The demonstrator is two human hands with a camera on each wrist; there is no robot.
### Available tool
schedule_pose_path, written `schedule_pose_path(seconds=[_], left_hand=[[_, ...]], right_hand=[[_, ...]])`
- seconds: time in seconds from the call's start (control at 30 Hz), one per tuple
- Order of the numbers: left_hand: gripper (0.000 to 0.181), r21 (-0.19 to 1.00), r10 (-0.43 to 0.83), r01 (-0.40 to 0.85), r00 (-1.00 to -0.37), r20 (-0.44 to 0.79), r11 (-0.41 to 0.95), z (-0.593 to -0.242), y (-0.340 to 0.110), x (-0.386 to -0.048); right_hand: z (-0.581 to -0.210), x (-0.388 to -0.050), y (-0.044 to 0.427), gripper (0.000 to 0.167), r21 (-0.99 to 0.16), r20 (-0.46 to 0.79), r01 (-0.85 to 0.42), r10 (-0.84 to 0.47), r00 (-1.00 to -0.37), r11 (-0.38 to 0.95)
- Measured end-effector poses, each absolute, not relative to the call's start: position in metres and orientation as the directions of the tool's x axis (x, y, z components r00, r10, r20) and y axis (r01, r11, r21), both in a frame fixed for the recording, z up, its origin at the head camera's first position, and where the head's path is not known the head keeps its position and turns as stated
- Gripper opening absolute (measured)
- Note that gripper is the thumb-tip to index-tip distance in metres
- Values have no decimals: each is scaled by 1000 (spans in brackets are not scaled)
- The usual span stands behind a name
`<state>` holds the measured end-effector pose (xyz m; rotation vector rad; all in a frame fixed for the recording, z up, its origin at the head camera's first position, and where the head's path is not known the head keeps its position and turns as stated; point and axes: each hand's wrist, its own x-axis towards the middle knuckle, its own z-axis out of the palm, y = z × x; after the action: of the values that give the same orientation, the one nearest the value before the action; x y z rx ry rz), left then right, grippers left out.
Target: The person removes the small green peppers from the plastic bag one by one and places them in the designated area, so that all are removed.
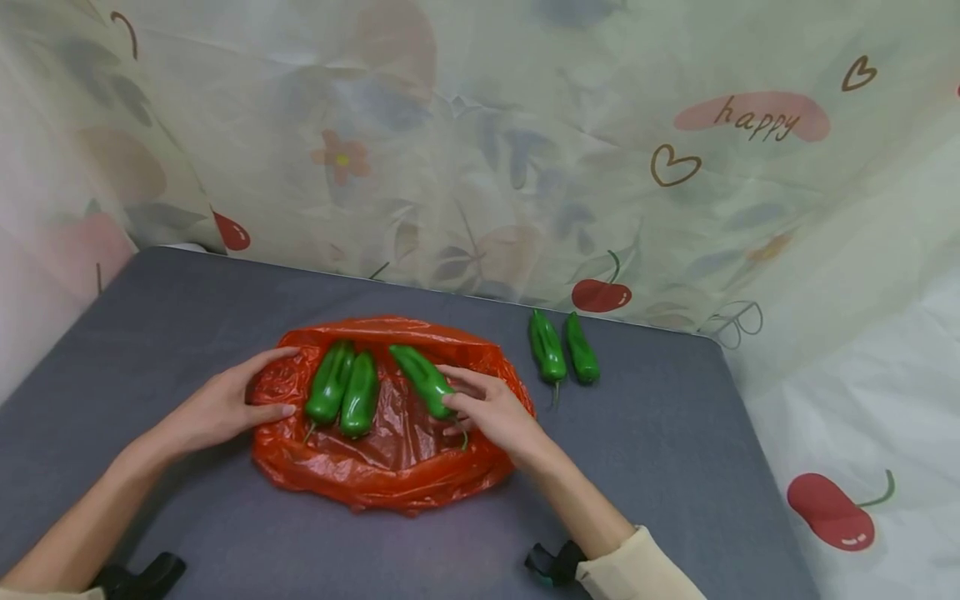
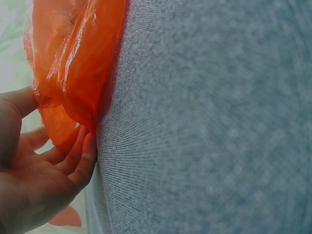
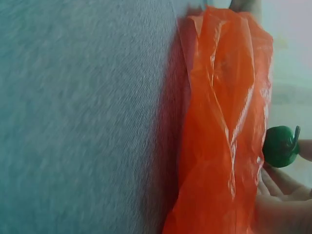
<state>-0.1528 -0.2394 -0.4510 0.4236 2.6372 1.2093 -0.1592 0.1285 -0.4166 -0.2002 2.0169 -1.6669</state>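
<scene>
An orange-red plastic bag lies spread with its mouth wide on the table. My left hand grips the bag's left side, thumb and fingers apart around the crumpled plastic. Inside, toward the left, lie two green peppers, one beside the other. Over the bag's right part, my right hand pinches a third green pepper near its stem end. In the right wrist view that pepper shows its stem end past the bag's rim; the bag hides some of the fingers.
Two more green peppers, a thicker one and a slimmer one, lie right of the bag near the table's back edge. A patterned curtain hangs behind the grey table. Dark straps sit near the wrists.
</scene>
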Motion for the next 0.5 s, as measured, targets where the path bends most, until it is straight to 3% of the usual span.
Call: schedule_pose_path(seconds=[0.5], left_hand=[[79,768,349,164,-934,-81,619,-451,-241,-154]], right_hand=[[-418,-156,161,46,-954,-279,217,-355,-892,205]])
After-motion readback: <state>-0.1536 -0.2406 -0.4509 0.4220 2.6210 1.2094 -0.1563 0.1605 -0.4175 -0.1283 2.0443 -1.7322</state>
